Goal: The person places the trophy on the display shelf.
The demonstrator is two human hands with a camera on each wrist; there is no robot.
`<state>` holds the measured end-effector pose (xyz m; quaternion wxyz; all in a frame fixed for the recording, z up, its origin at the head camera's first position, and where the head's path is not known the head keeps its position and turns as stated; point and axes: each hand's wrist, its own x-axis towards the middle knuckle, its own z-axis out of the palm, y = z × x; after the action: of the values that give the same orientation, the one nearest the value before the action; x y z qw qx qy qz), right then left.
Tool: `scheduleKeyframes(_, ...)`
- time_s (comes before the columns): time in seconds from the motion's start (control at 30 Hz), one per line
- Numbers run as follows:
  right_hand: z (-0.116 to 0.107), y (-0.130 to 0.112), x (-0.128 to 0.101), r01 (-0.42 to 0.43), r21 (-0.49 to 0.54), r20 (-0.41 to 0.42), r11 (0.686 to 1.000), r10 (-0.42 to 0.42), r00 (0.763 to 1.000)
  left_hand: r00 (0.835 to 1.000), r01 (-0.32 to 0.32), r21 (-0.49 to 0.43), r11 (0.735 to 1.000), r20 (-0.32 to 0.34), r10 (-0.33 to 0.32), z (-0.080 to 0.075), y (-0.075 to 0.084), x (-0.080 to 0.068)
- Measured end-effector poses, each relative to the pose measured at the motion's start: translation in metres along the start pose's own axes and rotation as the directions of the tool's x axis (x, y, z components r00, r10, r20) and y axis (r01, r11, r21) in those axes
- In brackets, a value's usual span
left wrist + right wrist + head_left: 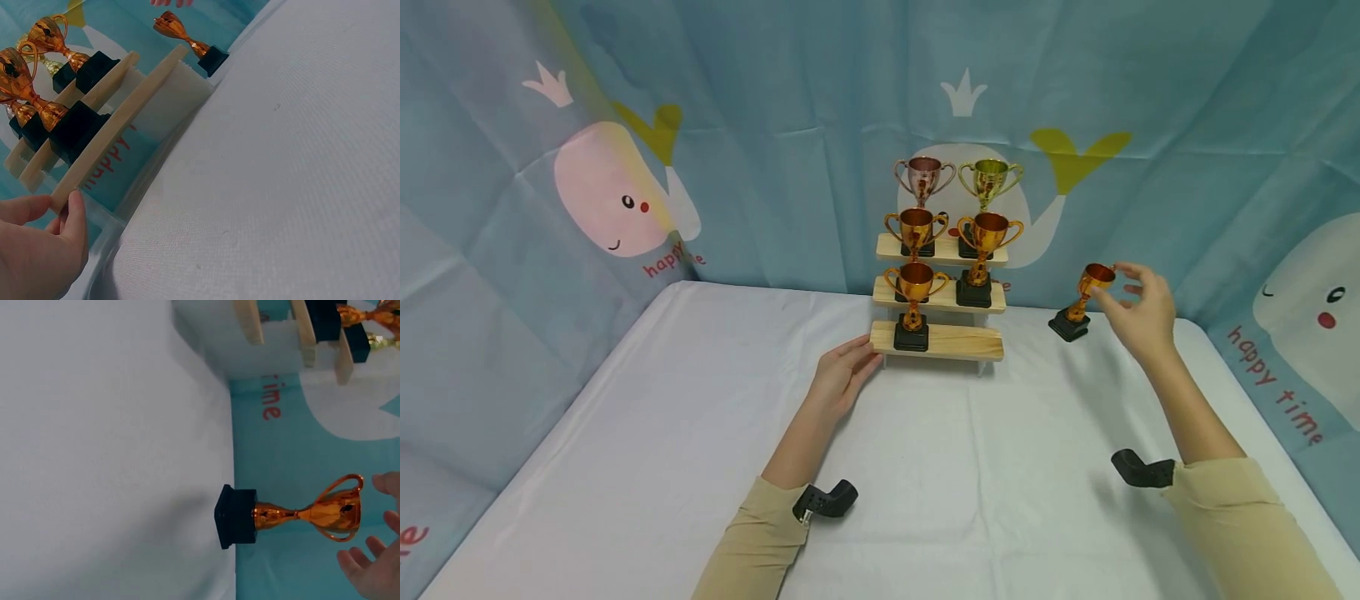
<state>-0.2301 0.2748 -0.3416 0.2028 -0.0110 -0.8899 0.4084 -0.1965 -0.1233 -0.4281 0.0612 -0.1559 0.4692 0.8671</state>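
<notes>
Left hand (842, 375) lies flat on the table (647, 433), fingers straight, tips touching the left end of the rack's (937, 342) bottom shelf. The rack carries five trophies, one on that bottom shelf. Off to the right a lone trophy (1078, 304) stands on the table by the backdrop. Right hand (1138, 308) has loosely spread fingers around its cup; the wrist view shows gaps, so it looks ungripped, though contact at the rim is hard to make out.
</notes>
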Motion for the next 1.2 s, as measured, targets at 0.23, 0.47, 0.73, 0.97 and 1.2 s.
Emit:
scheduleKeyframes(0.23, -0.003, 0.01, 0.013, -0.02, -0.003, 0.085, 1.0, 0.02, 0.996, 1.0, -0.009, 0.0, 1.0, 0.018, 0.009, 0.0, 0.0, -0.001)
scheduleKeyframes(0.47, -0.004, 0.022, 0.027, -0.029, 0.008, 0.167, 1.0, 0.027, 0.986, 1.0, -0.01, 0.011, 1.0, 0.012, 0.01, 0.0, 0.0, 0.0)
scheduleKeyframes(0.73, -0.004, 0.029, 0.036, -0.082, 0.033, 0.258, 0.996, 0.071, 0.964, 1.0, -0.006, 0.003, 1.0, 0.008, 0.006, 0.0, 0.0, 0.001)
scheduleKeyframes(0.97, -0.004, 0.033, 0.04, -0.108, 0.078, 0.305, 0.991, 0.08, 0.949, 1.0, -0.001, 0.001, 1.0, 0.008, 0.001, 0.0, 0.0, 0.001)
scheduleKeyframes(1.2, -0.003, 0.036, 0.039, -0.067, 0.061, 0.291, 0.996, 0.046, 0.956, 1.0, -0.007, 0.003, 1.0, 0.009, 0.007, 0.0, 0.0, 0.001)
